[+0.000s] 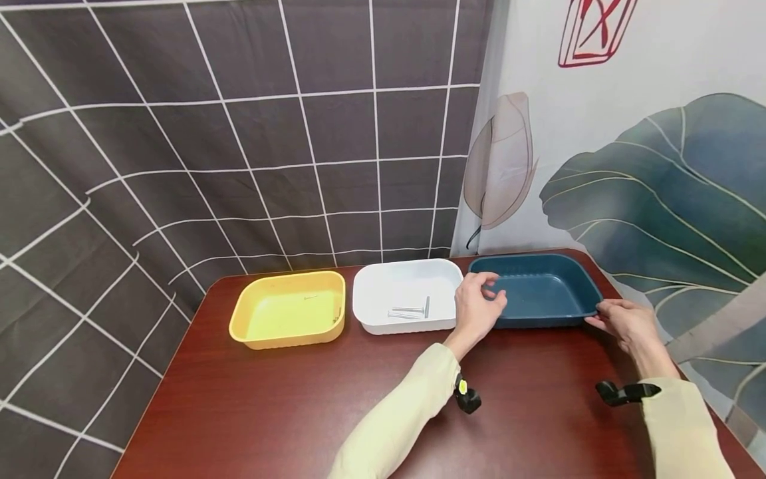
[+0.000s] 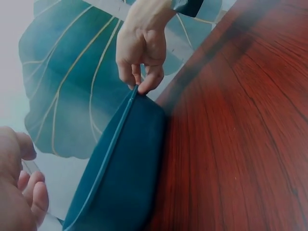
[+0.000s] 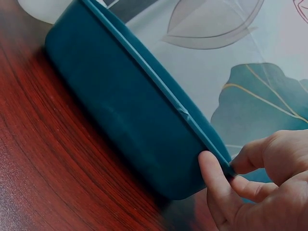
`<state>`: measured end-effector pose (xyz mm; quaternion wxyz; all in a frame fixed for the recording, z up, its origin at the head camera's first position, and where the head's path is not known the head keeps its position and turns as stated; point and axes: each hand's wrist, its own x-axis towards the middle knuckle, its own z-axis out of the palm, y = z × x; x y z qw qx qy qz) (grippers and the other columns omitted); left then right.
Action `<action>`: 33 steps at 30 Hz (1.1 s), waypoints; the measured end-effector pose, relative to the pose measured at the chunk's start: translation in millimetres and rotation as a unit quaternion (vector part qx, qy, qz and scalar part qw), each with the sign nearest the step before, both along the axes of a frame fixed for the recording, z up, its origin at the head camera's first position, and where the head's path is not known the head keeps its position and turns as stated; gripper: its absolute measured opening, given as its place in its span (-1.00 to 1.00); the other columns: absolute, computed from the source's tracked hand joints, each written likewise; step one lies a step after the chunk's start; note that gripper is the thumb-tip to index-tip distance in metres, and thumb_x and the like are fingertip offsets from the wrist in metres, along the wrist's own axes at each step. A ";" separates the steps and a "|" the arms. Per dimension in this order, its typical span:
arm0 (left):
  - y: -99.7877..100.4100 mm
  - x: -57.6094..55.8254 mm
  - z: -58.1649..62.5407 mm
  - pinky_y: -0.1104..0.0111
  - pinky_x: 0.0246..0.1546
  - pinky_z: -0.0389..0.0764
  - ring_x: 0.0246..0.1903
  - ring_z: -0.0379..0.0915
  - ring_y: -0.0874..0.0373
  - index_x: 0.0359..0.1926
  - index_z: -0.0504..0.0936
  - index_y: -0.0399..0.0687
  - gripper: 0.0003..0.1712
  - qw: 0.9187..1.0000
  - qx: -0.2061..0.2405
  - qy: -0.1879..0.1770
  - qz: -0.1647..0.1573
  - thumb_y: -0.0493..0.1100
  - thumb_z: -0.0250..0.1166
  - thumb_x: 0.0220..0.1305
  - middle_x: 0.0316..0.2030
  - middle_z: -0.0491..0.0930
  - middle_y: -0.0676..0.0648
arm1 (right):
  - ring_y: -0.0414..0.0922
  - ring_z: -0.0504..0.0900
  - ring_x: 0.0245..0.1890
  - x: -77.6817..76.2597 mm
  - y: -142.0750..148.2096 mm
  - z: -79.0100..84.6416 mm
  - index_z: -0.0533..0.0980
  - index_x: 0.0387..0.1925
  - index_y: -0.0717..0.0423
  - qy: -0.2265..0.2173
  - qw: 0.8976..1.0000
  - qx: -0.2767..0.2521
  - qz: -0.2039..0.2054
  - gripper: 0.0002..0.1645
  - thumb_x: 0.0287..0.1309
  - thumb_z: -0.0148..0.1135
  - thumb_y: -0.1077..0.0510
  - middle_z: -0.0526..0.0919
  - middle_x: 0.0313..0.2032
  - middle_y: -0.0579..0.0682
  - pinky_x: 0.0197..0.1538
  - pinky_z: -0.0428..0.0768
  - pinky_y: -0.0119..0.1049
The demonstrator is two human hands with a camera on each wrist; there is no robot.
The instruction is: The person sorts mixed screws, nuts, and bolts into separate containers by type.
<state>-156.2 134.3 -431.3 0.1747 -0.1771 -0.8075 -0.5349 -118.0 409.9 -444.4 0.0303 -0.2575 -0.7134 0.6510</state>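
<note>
A dark blue plastic tray (image 1: 541, 293) stands at the right back of the table. My right hand (image 1: 628, 324) pinches its rim at the front right corner; the right wrist view shows the thumb (image 3: 214, 173) on the outer wall. Over the tray's left end hovers my left hand (image 1: 479, 305), its fingers loosely bent. In the left wrist view that hand's fingertips (image 2: 40, 197) are apart from the tray's rim, and nothing shows in its grasp. Just left of it is a white tray (image 1: 374, 283) with long metal bolts (image 1: 409, 309) inside.
A yellow tray (image 1: 257, 332) with a few small screws (image 1: 310, 297) stands at the left of the row. All three trays sit on a red-brown wooden table (image 1: 287, 412). Behind them hang a dark grid cloth (image 1: 335, 133) and a leaf-patterned curtain (image 1: 670, 186).
</note>
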 end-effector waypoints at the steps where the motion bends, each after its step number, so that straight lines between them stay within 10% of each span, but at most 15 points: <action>1: -3.0 0.9 -0.1 0.77 -0.37 0.49 -0.47 0.54 0.41 -0.11 0.75 -0.12 -0.72 1.000 0.007 0.002 -0.001 -0.31 0.47 0.10 -0.28 0.61 -0.05 | -0.25 0.69 -0.59 0.0 0.0 0.1 0.27 0.13 0.50 0.001 1.000 -0.001 0.000 -0.60 0.39 -0.02 0.29 0.50 -0.49 -0.07 -0.31 0.77 -0.34; 33: -128.3 51.3 -21.5 0.51 -0.40 0.65 -0.55 0.63 0.33 -0.19 0.73 -0.15 -0.75 0.996 0.051 -0.053 0.053 -0.37 0.38 0.04 -0.44 0.69 0.03 | -0.25 0.71 -0.57 -2.8 2.0 -0.2 0.22 0.23 0.52 -0.023 0.999 0.026 0.001 -0.50 0.39 -0.03 0.25 0.49 -0.48 -0.11 -0.33 0.77 -0.37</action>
